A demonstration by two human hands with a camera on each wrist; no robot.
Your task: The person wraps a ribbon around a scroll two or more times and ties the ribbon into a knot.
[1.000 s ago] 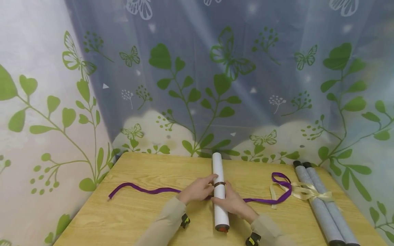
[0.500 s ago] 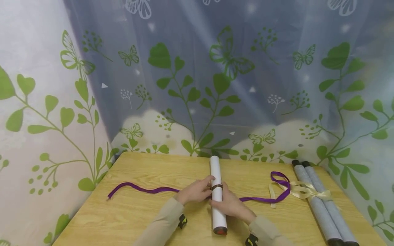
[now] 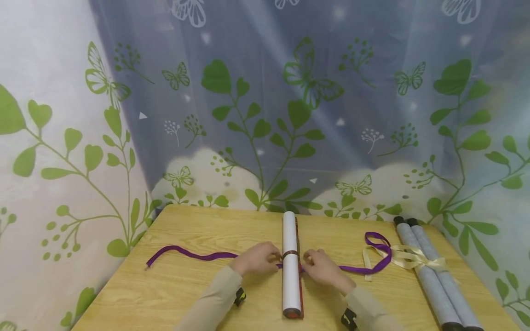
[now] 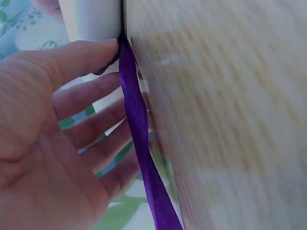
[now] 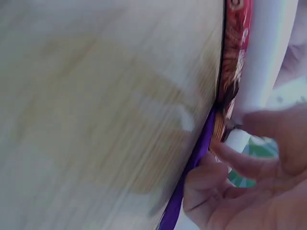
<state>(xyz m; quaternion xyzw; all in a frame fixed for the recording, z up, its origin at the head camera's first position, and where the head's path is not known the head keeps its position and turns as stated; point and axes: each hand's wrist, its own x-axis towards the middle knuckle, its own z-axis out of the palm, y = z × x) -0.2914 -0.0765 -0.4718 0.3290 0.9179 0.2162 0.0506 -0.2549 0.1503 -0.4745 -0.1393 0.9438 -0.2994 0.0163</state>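
A white paper roll [image 3: 291,285] lies lengthwise on the table, with a narrow brown band [image 3: 290,253] across its middle. Its loose edge shows a red printed side [image 5: 235,48]. A purple ribbon [image 3: 190,253] runs crosswise beneath it. My left hand [image 3: 257,258] is at the roll's left side; in the left wrist view the thumb tip meets the band beside the ribbon, the other fingers loosely spread. On the right side, my right hand [image 3: 325,270] has bent fingers near the band and the printed edge, thumb and forefinger apart. Contact there is blurred.
Two grey rolls [image 3: 432,271] with black ends lie together at the table's right side, tied by a cream ribbon bow [image 3: 418,259]. The purple ribbon's right end loops beside them. A patterned curtain [image 3: 265,138] hangs behind the wooden table [image 3: 198,225].
My right hand has let go of the roll and moved off to its right side. My left fingers have drawn slightly left. The roll's red printed edge now shows along the right.
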